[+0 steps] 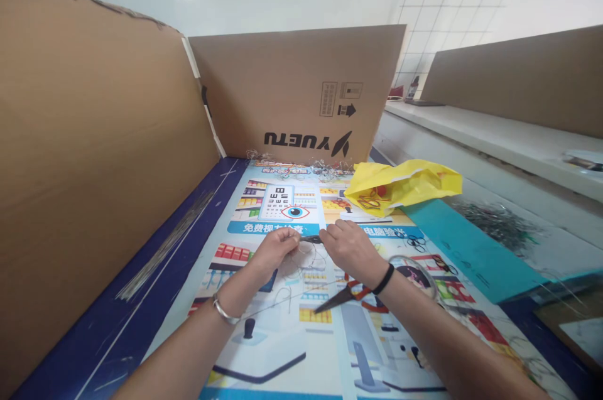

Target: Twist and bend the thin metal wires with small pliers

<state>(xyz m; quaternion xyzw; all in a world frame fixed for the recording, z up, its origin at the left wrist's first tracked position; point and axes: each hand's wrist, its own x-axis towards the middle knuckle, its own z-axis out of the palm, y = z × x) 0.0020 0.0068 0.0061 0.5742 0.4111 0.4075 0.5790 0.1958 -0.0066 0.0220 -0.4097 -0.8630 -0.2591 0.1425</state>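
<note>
Left hand (277, 249) and right hand (349, 248) are both just behind the scissors (348, 295), above the poster (282, 343). Fingers of each hand are pinched narrow. A small dark piece (311, 238) spans the gap between the two sets of fingertips, one end gripped by each. A thin wire (305, 260) loops below the piece, on the scissors' side. The scissors lie flat under the right wrist, untouched. A yellow bag (405, 185) sits well behind the scissors.
</note>
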